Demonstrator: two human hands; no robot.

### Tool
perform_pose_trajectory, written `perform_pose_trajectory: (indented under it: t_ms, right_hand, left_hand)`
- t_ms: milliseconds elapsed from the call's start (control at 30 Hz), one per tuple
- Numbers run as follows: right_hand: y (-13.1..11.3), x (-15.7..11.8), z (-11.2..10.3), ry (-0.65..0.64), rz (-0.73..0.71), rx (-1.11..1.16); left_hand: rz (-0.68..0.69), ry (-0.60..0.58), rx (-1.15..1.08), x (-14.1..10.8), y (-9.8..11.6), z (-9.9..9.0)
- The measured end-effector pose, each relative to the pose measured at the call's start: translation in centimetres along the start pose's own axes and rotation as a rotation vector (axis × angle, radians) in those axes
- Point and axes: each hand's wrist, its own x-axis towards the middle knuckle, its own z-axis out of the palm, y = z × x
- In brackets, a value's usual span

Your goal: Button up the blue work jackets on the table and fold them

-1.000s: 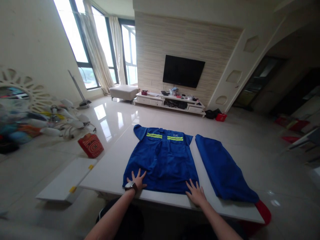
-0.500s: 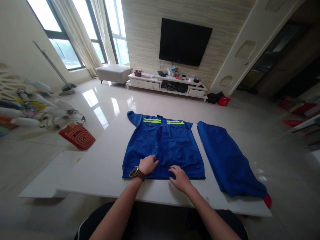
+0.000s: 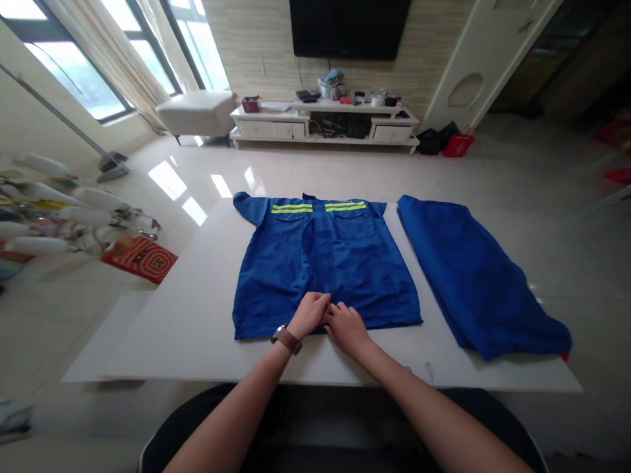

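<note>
A blue work jacket [image 3: 355, 276] with yellow-green striped bands across its chest lies spread, front up, on the white table [image 3: 187, 309], its collar pointing away from me. My left hand [image 3: 309, 312], with a watch on its wrist, is closed at the lower middle of the jacket's front opening. Right beside it, nearly touching, my right hand [image 3: 346, 326] has its fingers curled on the same edge near the hem. Both appear to pinch the cloth there; the fingertips are partly hidden. To the right lies a folded blue garment [image 3: 483, 282].
A red patterned bag [image 3: 140, 258] stands left of the table, near white-padded equipment [image 3: 83, 210]. Further off are a low white TV cabinet [image 3: 271, 130], a grey ottoman [image 3: 197, 112] and a red bag [image 3: 458, 145] on the floor.
My hands have come together at the jacket's front opening and closed; before, they were apart over its lower part. The view has tilted down.
</note>
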Motion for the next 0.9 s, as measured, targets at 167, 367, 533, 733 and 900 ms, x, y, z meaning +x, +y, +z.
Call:
perform_pose_trajectory:
  t_ms: [167,367,533,733,900]
  right_hand:
    - [1.2,-0.4,-0.7,0.007,0.048,0.156]
    - [2.2,0.7,-2.3,0.240,0.193,0.452]
    - [2.8,0.8,-3.7,0.419,0.146,0.554]
    - [2.6,0.3,-3.8,0.383,0.065,0.525]
    - [2.6,0.3,-3.3,0.330,0.049,0.524]
  left_hand:
    - [0.125,0.133,-0.191,-2.9,0.4,0.7]
    - [-0.135,-0.034,-0.293,-3.9,-1.6,1.1]
    - [-0.219,0.067,-0.476,-2.6,-1.9,0.9]
    - [-0.141,0.196,-0.529,-1.3,-1.7,0.7]
    - [-0.111,0.258,-0.490,-0.9,-2.3,0.7]
